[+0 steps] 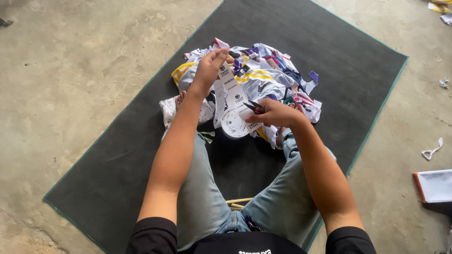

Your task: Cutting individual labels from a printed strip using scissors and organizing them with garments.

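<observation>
a: start with the big things. what carries it all?

b: a bare concrete floor, and on it a dark mat with a green edge, laid at a slant. the person sits at its near end, legs in pale jeans stretched toward the middle.

a: and the heap?

b: a pile of white garments with yellow stripes and purple and red trim lies just past the feet, toward the mat's far corner. that keeps it within arm's reach without leaning.

a: room to move?

b: plenty of bare mat to the left and right of the pile, and along the far right edge. off the mat, near the floor's right edge, lie a white box with a red rim and a scrap of white, both well apart from the work.

a: now the hands.

b: the left hand is raised over the pile, fingers pinched shut on the top of a string of white paper tags, so the tags hang taut and clear of the cloth. a round tag dangles lowest, above the mat between the feet.

a: and the other?

b: the right hand is closed around small dark snips, points aimed left at the tags. whether the blades touch the tags i cannot quite tell; it is too small.
</observation>
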